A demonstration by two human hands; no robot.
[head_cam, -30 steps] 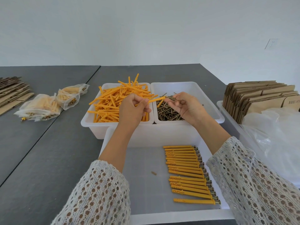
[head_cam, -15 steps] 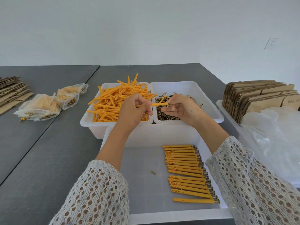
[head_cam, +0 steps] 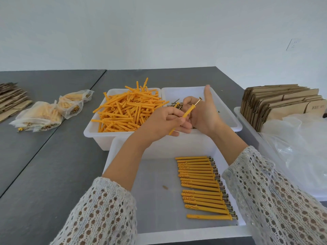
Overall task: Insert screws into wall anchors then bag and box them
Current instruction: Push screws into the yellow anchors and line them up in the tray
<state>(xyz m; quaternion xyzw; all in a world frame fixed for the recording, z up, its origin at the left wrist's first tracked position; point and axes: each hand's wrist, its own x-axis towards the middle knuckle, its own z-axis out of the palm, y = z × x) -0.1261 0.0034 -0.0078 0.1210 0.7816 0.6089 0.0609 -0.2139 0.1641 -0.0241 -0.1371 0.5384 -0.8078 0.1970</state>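
Left hand (head_cam: 164,124) is pinching an orange anchor (head_cam: 184,115) held at a slant over the bins, with a screw (head_cam: 197,101) poking out of its upper end. Right hand (head_cam: 203,112) sits just behind it over the screw bin (head_cam: 230,114); thumb's up, can't tell whether the fingers hold anything. Loose anchors fill the left bin (head_cam: 95,133), and finished ones (head_cam: 203,186) are lined up in the near tray (head_cam: 123,156) on the worktop (head_cam: 53,165).

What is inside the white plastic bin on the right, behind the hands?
A heap of loose dark metal screws lies in the white plastic bin. The right hand covers most of the heap, so how far the screws spread beneath it cannot be seen.
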